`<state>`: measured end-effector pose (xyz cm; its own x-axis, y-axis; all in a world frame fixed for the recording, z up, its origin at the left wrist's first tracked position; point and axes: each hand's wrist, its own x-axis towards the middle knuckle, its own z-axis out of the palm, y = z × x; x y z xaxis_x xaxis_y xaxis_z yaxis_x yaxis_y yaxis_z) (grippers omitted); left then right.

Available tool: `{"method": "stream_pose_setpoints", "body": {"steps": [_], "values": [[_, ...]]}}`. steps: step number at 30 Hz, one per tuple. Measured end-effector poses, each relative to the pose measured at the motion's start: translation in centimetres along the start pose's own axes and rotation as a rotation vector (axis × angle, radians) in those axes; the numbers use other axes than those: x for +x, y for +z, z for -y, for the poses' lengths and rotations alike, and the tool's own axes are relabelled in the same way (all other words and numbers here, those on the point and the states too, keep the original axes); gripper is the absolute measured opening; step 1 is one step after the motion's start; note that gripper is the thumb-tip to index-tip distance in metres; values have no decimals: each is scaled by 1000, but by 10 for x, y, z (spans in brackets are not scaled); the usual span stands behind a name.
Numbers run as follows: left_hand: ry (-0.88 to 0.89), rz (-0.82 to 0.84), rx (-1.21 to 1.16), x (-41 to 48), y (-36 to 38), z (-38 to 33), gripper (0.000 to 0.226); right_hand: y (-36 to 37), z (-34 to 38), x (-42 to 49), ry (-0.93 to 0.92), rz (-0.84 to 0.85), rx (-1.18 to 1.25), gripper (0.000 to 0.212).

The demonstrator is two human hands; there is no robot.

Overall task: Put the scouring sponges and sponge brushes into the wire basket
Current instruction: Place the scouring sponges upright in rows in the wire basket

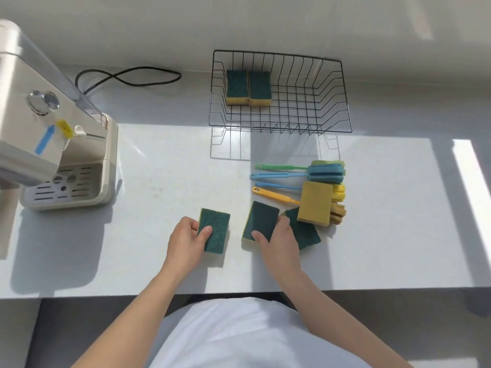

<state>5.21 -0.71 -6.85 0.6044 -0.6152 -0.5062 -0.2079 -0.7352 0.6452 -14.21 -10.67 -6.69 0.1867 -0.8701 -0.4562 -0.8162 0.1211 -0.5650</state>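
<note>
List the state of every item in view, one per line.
wire basket: upright, holding two sponges
two sponges in basket: side by side, green side up
left hand: gripping a green-topped sponge
right hand: gripping another sponge
yellow-side-up sponge: resting on the brushes
sponge brushes: lying on counter
coffee machine: cord unplugged, loose

Green-topped yellow sponges, black wire basket, white counter.

Coffee machine, cream, with drip tray: far left of the hands. Black cable: looped behind it. White tabletop.
</note>
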Motion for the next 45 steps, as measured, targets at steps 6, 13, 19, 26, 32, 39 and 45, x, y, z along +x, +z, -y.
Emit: {"method": "stream_pose_setpoints", "body": {"steps": [6,13,19,26,32,39,45], "values": [[-3,-38,-159,13,-17,-21,28,6,8,12,72,15,177,36],[75,-33,-311,40,-29,-73,29,-35,42,30,-36,-13,494,30],[184,3,-367,79,-22,-147,27,-103,76,64,-186,-170,525,31],[232,39,-386,139,3,-234,27,-171,94,133,-211,-290,574,26],[275,85,-310,190,45,-291,39,-202,96,199,-167,-327,547,23],[175,97,-138,262,86,-324,33,-212,92,261,-105,-286,495,21],[233,47,161,291,102,-336,30,-208,96,297,-104,-244,415,21]]}}
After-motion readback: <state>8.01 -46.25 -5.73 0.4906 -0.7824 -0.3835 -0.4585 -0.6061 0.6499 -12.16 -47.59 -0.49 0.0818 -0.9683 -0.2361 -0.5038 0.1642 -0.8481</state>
